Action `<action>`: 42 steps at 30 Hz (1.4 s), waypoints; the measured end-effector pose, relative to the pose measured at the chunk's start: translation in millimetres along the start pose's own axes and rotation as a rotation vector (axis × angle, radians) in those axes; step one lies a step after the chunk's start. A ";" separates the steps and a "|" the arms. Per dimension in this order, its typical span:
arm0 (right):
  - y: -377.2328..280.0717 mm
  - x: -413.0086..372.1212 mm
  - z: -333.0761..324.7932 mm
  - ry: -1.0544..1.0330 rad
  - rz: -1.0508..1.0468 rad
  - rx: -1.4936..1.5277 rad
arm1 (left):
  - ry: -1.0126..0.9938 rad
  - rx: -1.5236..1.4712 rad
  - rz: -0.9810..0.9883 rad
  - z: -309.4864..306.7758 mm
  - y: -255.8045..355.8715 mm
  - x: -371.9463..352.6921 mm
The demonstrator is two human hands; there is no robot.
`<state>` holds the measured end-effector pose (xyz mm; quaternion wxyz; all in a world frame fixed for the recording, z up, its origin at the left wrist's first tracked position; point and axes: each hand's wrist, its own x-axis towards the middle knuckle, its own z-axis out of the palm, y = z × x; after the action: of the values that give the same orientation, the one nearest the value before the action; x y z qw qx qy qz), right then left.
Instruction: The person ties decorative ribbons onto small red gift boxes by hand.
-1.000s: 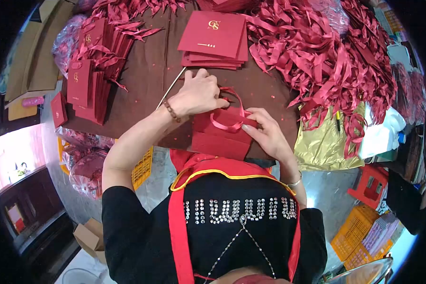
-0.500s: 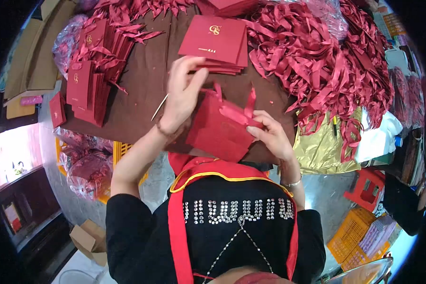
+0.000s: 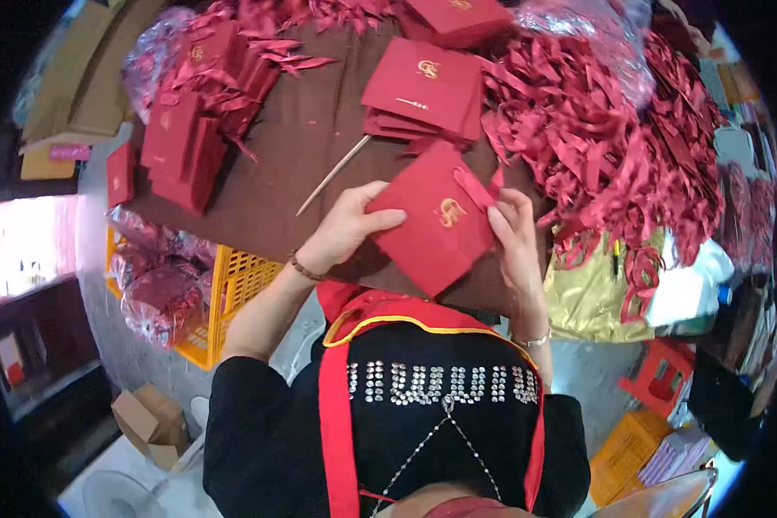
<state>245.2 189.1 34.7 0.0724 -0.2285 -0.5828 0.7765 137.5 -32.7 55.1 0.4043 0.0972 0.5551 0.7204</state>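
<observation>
A red paper gift bag (image 3: 427, 237) with a gold monogram is held at a slant above the near edge of the table. My left hand (image 3: 350, 226) is closed on its left corner, thumb lying across the front. On the other side, my right hand (image 3: 513, 226) grips the bag's right edge near a red ribbon (image 3: 475, 187); its fingertips are partly hidden. Just beyond the bag lies a stack of similar red bags (image 3: 423, 86). A thin pale stick (image 3: 332, 175) rests on the brown cloth, pointing toward my left hand.
Heaped red ribbons (image 3: 596, 138) cover the table's right side. More red bags (image 3: 181, 142) stand in rows at the left, and another pile (image 3: 457, 17) sits at the back. A yellow crate (image 3: 233, 289) with plastic-wrapped bundles is below left. Gold wrapping (image 3: 591, 289) hangs at the right edge.
My left hand has come down from beside the stack and taken hold of the bag's left corner. The bag has turned, its gold monogram now plain to see. The whole view has shifted slightly.
</observation>
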 end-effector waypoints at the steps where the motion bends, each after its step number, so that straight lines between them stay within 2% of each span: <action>1: 5.7 3.5 -5.2 -0.028 -0.039 -0.140 | 0.001 0.118 -0.004 3.7 8.9 -3.6; 3: 13.9 6.0 -8.3 -0.066 -0.031 -0.162 | -0.064 0.193 0.086 -10.1 6.7 -7.8; 5: 0.6 1.4 6.0 -0.050 0.129 -0.099 | -0.025 0.255 0.069 -11.3 39.0 -25.0; 6: 5.8 4.1 5.6 -0.102 0.086 -0.100 | 0.011 0.434 0.144 -22.1 51.7 -33.3; 7: 13.1 8.2 2.4 -0.141 0.043 -0.104 | 0.063 0.407 0.183 -27.9 62.5 -42.7; 9: 20.6 14.1 2.1 -0.183 0.014 -0.133 | 0.181 0.559 0.216 -43.4 92.0 -65.6; 11: 22.9 15.5 1.1 -0.197 -0.063 -0.317 | 0.349 0.848 0.285 -56.4 114.5 -88.0; 12: 25.6 15.3 0.2 -0.202 -0.056 -0.306 | 0.434 0.977 0.320 -62.3 121.1 -96.2; 13: 27.4 15.2 0.1 -0.198 0.018 -0.280 | 0.498 0.972 0.385 -62.1 126.5 -101.3; 15: 39.0 15.2 -2.4 -0.213 -0.091 -0.316 | 0.611 1.200 0.415 -69.1 130.7 -104.2; 16: 37.0 12.0 -3.6 -0.202 -0.093 -0.354 | 0.644 1.329 0.494 -70.8 128.9 -100.9; 17: 33.8 8.2 0.1 -0.189 -0.096 -0.391 | 0.621 1.318 0.503 -72.8 123.0 -93.2; 19: 31.8 4.5 -0.9 -0.190 -0.114 -0.490 | 0.776 1.719 0.573 -83.7 97.7 -74.7; 21: 39.8 2.8 -3.8 -0.185 -0.133 -0.450 | 0.807 1.867 0.365 -105.1 54.0 -54.4; 22: 31.0 -1.3 -2.4 -0.197 -0.156 -0.512 | 0.769 1.934 0.321 -101.4 39.1 -46.5; 24: 22.3 -6.6 -3.2 -0.199 -0.209 -0.590 | 0.691 1.995 0.317 -91.3 22.6 -31.3; 27: 17.9 -11.2 -9.1 -0.166 -0.214 -0.584 | 0.767 2.052 0.172 -79.0 8.1 -5.9; 29: 17.0 -15.1 -15.8 -0.156 -0.226 -0.563 | 0.821 2.138 0.162 -82.3 -3.1 8.7; 30: 16.7 -16.2 -17.8 -0.150 -0.207 -0.568 | 0.802 2.140 0.187 -77.7 1.5 18.4; 32: 21.0 -17.2 -22.4 -0.139 -0.145 -0.559 | 0.718 1.908 0.542 -68.3 11.8 39.8; 33: 20.8 -17.6 -23.0 -0.127 -0.141 -0.559 | 0.634 1.655 0.516 -70.9 13.8 58.9; 35: 18.6 -18.1 -21.7 -0.148 -0.180 -0.573 | 0.695 1.434 0.549 -56.9 24.5 92.2; 36: 15.7 -19.2 -19.7 -0.150 -0.184 -0.552 | 0.688 1.434 0.553 -60.2 26.3 107.9; 38: 9.2 -23.9 -15.6 -0.162 -0.179 -0.589 | 0.685 1.281 0.307 -71.2 27.2 132.1; 39: 8.5 -25.7 -15.5 -0.181 -0.168 -0.626 | 0.675 1.286 0.312 -74.3 25.4 136.1; 41: 15.2 -27.4 -18.1 -0.150 -0.146 -0.598 | 0.552 0.807 0.310 -82.4 20.8 143.2; 42: 21.0 -27.7 -22.3 -0.152 -0.125 -0.528 | 0.525 0.494 0.189 -64.4 32.5 130.5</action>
<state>282.7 191.6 17.7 0.0140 -0.1441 -0.7817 0.6067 -1.3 9.1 19.8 0.1441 0.0546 0.7855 0.5994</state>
